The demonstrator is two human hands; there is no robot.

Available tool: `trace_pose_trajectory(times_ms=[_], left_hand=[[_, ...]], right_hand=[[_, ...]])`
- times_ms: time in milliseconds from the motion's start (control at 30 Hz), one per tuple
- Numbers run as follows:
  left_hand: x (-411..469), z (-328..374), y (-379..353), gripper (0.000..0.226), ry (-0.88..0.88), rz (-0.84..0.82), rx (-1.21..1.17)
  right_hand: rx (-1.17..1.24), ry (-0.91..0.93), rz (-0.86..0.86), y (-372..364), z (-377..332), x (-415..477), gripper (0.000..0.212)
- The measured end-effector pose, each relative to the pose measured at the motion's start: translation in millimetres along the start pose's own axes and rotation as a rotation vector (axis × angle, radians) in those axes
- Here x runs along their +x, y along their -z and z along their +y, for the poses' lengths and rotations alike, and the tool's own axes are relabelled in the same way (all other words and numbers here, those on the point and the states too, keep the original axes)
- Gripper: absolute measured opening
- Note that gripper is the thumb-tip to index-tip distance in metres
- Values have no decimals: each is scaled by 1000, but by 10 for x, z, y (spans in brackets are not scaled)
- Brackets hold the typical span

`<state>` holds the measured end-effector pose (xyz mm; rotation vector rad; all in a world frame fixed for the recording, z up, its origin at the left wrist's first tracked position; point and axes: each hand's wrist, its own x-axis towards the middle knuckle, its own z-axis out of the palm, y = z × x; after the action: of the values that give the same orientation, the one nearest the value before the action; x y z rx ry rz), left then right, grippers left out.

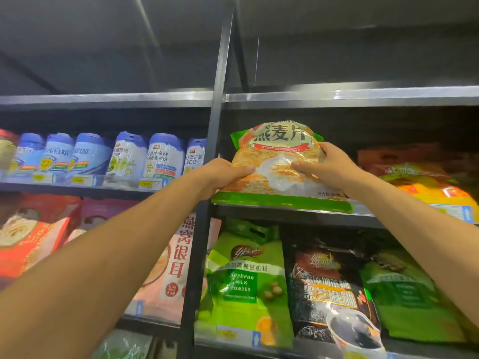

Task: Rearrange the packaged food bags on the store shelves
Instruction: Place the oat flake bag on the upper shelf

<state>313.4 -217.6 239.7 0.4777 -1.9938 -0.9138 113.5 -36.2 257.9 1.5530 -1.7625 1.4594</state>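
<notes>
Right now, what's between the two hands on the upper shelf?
Head view: only the orange-and-green crinkly plastic oat bag spans the stretch. Left hand grips its left edge, right hand its right edge.

Shop, stocked shelves [298,213] (price tags [146,184])

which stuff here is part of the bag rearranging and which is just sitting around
In the job: oat flake bag, held by left hand and right hand; soybean milk powder bag; black sesame bag.

Just there: blue-lidded tubs; price tag.

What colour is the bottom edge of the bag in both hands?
Green, on the bag; seen in the head view.
</notes>
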Motion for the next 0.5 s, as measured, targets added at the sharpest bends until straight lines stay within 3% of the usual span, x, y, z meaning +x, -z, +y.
trace_pose_trajectory(times_ms=[333, 500], left_hand=[[928, -8, -37, 57, 9, 15, 36], [1239, -102, -91, 81, 68, 5, 49]], right_hand=[[-8, 11, -47, -92, 327, 888, 45], [-14, -30, -81, -170, 526, 1168, 47]])
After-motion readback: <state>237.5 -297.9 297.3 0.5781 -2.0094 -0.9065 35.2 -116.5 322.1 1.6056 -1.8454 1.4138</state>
